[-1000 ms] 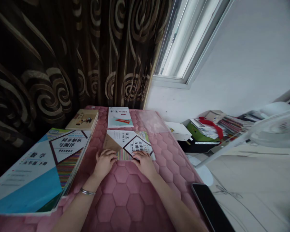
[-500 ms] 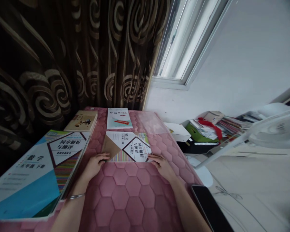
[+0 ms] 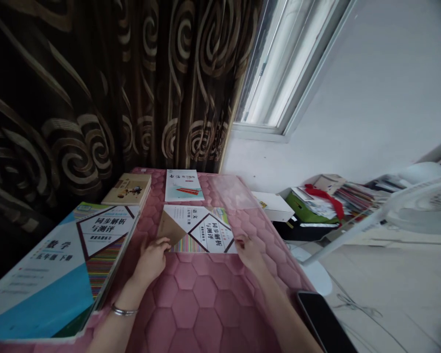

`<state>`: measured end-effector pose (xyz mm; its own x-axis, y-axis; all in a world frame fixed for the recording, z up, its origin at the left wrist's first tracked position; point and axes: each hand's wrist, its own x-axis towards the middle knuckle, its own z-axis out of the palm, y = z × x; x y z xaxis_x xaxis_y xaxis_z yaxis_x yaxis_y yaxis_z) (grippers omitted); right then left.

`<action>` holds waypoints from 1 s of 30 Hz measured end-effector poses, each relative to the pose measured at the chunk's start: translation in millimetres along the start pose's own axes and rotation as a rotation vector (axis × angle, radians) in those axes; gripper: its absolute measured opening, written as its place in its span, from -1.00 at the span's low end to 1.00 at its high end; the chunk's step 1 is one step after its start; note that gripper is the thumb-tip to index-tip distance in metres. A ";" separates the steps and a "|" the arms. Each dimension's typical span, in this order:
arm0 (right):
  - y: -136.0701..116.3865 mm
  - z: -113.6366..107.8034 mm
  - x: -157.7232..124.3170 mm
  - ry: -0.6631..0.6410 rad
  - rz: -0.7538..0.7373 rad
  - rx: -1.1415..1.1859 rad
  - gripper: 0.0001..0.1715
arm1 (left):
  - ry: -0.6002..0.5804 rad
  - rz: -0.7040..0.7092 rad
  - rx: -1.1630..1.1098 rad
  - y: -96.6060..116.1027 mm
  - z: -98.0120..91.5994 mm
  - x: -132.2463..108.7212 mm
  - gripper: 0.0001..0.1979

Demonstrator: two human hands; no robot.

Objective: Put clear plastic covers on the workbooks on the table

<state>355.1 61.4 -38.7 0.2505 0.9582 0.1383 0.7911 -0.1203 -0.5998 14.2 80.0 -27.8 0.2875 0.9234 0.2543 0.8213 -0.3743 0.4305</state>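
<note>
White workbook [image 3: 198, 230] between left hand [image 3: 150, 261] and right hand [image 3: 250, 251], touching its lower corners.

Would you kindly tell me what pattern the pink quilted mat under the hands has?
The pink quilted mat has stitched hexagons, best in the head view.

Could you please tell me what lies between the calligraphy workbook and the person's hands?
In the head view, a Chinese-language workbook lies flat there, reaching the left hand and right hand.
</note>
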 end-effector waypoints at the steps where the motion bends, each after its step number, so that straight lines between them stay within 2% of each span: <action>1: -4.5 1.2 4.3 0.005 0.044 -0.037 -0.72 | 0.008 0.001 0.031 3.0 0.1 -0.8 -0.58; 4: -14.7 1.6 12.9 -0.008 0.131 -0.144 -0.72 | 0.003 0.000 0.075 8.6 -0.8 -0.9 -0.61; 7: -20.1 0.7 4.8 -0.039 0.164 -0.184 -0.68 | 0.016 -0.016 0.085 6.7 -1.3 1.8 -0.61; 11: -32.3 11.7 -47.6 -0.126 0.052 -0.043 -0.64 | 0.102 -0.061 0.119 -5.9 1.1 6.8 -0.59; 14: -48.7 23.1 -94.1 -0.321 -0.044 0.143 -0.50 | 0.150 -0.167 0.228 -12.8 2.6 9.1 -0.53; 16: -58.3 23.0 -105.0 -0.376 -0.082 0.149 -0.52 | 0.154 -0.228 0.259 -12.4 2.6 9.4 -0.50; 17: -61.2 20.0 -101.4 -0.349 -0.100 0.123 -0.61 | 0.152 -0.250 0.244 -10.4 2.5 9.3 -0.50; 19: -61.9 10.8 -78.6 -0.203 -0.138 0.049 -0.76 | 0.142 -0.268 0.182 -3.6 3.3 8.1 -0.52; 21: -56.4 2.6 -45.4 -0.018 -0.128 -0.067 -0.73 | 0.130 -0.271 0.115 5.4 6.5 5.6 -0.57; 22: -52.4 0.4 -29.3 0.020 -0.115 -0.111 -0.71 | 0.123 -0.276 0.085 10.1 9.1 3.7 -0.60; 24: -44.1 0.4 -5.1 0.011 -0.087 -0.151 -0.69 | 0.111 -0.304 0.031 17.8 15.7 -0.9 -0.63; 26: -38.0 3.5 5.9 -0.044 -0.091 -0.161 -0.68 | 0.102 -0.324 -0.030 22.3 22.2 -5.5 -0.59; 30: -32.4 6.0 1.1 -0.114 -0.075 -0.169 -0.63 | 0.108 -0.296 -0.106 23.5 28.1 -5.6 -0.54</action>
<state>326.4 67.9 -23.9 0.1300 0.9882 0.0816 0.8898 -0.0800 -0.4492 45.8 68.4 -43.5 -0.0146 0.9811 0.1927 0.8040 -0.1031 0.5856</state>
